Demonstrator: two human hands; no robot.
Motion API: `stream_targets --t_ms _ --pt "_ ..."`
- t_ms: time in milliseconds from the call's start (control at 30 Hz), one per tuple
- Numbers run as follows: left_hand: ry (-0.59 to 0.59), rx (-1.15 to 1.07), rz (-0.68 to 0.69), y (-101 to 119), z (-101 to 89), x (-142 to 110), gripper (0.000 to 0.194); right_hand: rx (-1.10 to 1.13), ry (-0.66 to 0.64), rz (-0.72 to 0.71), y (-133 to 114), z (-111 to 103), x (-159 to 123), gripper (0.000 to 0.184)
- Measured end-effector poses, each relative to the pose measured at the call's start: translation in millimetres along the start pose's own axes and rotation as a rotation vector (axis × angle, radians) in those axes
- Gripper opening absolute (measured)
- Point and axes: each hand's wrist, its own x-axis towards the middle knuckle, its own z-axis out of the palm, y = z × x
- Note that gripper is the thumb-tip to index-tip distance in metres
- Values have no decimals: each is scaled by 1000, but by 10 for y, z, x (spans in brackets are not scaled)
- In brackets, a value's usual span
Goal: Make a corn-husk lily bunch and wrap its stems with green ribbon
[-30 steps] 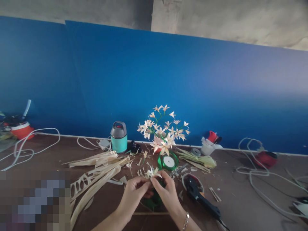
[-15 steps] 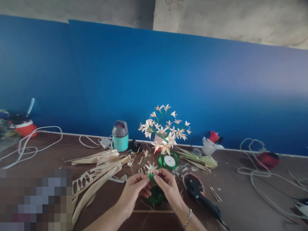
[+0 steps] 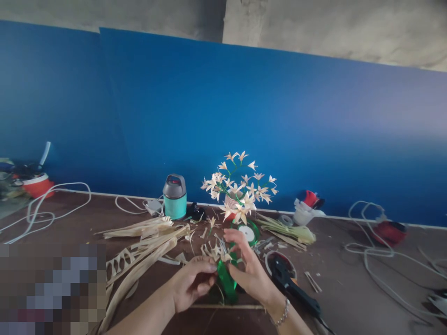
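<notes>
Head view: the left hand (image 3: 191, 283) pinched the pale flower (image 3: 217, 252) at its base, beside green ribbon (image 3: 226, 281); the right hand (image 3: 252, 273) stood spread wide alongside. Keeping that pinch steady and the ribbon taut seemed best.

In dim light, hazy glare pales the blue panel (image 3: 272, 125) at right.
</notes>
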Motion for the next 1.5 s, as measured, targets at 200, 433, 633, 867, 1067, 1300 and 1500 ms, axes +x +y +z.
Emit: stream_targets --t_ms 200,433,633,867,1067,1300,1500 --pt "-9 46 -62 84 -51 6 5 -312 -34 -165 -176 -30 59 26" --pt "-54 96 -105 141 -84 -12 7 -518 -120 -243 -287 -53 71 29" --pt "-42 134 -59 146 -87 -30 12 -557 -152 -273 -316 -45 82 19" --pt "112 237 211 89 12 27 31 -629 -77 -260 -264 -22 87 17" --pt "213 474 466 82 35 15 28 -631 -64 -244 -252 -14 87 16" --pt "295 770 586 133 68 -32 10 -561 -62 -192 -244 -20 78 16" --pt "312 915 713 128 90 -82 5 -492 -42 -136 -252 -19 89 16"
